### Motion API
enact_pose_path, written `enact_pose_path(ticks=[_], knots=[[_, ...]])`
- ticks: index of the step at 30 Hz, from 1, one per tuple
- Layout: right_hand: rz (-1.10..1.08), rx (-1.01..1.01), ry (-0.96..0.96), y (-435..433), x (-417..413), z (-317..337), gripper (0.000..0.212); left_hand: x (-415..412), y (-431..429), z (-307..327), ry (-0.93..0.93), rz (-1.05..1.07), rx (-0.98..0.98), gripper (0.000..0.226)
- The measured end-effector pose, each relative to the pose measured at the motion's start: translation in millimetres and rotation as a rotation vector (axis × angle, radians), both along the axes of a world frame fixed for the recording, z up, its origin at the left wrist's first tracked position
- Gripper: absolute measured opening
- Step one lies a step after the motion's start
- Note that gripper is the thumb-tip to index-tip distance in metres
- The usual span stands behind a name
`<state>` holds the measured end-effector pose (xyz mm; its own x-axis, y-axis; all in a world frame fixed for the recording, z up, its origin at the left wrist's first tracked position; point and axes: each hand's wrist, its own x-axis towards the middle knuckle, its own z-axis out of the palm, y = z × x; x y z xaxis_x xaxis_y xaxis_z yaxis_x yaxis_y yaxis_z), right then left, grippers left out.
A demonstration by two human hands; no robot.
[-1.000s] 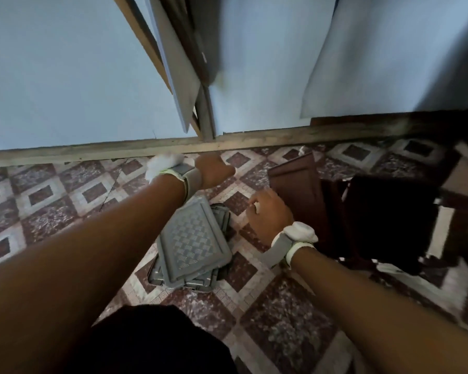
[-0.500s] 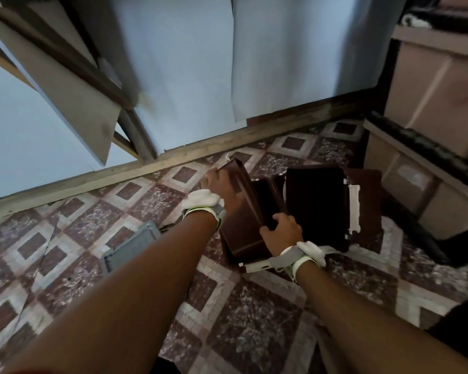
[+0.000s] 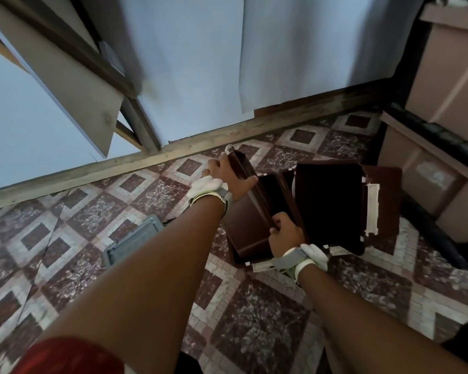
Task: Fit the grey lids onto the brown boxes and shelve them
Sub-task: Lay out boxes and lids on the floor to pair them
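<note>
From my remote seat I look down on a tiled floor [image 3: 268, 327] of maroon marbled squares framed by pale diamond bands, filling the lower half of the frame. A worn wooden beam [image 3: 152, 160] crosses from lower left to upper right, with pale blue-white panels [image 3: 195, 55] above it and a slanted grey board [image 3: 73, 87] at upper left. At the right edge, cardboard cartons [image 3: 449, 76] sit on dark shelving; the light is dim and soft.
</note>
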<state>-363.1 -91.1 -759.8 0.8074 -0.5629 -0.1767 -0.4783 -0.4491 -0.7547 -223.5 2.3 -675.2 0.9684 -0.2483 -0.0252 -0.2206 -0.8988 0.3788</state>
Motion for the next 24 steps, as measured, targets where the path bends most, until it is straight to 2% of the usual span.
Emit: enact_pose_path(ticks=[3, 9, 12, 15, 17, 18, 21, 23, 24], knots=[[0.003, -0.047, -0.047, 8, -5, 7, 0.033, -4, 7, 16, -0.037, 0.075, 0.028, 0.099], [0.062, -0.188, -0.204, 27, -15, 33, 0.028, -5, 47, 48, 0.004, 0.411, -0.268, 0.082], [0.081, -0.29, -0.268, 31, -26, 46, 0.028, -12, 86, 54, 0.042, 0.553, -0.24, 0.06], [0.096, -0.388, -0.275, 36, -29, 56, 0.02, -25, 116, 54, 0.031, 0.644, -0.302, 0.051], [0.08, -0.309, -0.234, 43, -30, 68, 0.015, -33, 129, 63, 0.013, 0.651, -0.343, 0.051], [0.057, -0.232, -0.228, 46, -32, 77, 0.02, -37, 136, 68, 0.005, 0.64, -0.372, 0.053], [-0.101, 0.095, -0.271, 43, -27, 102, 0.044, -33, 160, 69, -0.009, 0.662, -0.432, 0.049], [-0.158, 0.185, -0.226, 38, -24, 113, 0.063, -35, 182, 59, 0.021, 0.647, -0.51, 0.05], [-0.149, 0.244, -0.189, 36, -24, 116, 0.068, -45, 186, 54, 0.035, 0.627, -0.575, 0.057]])
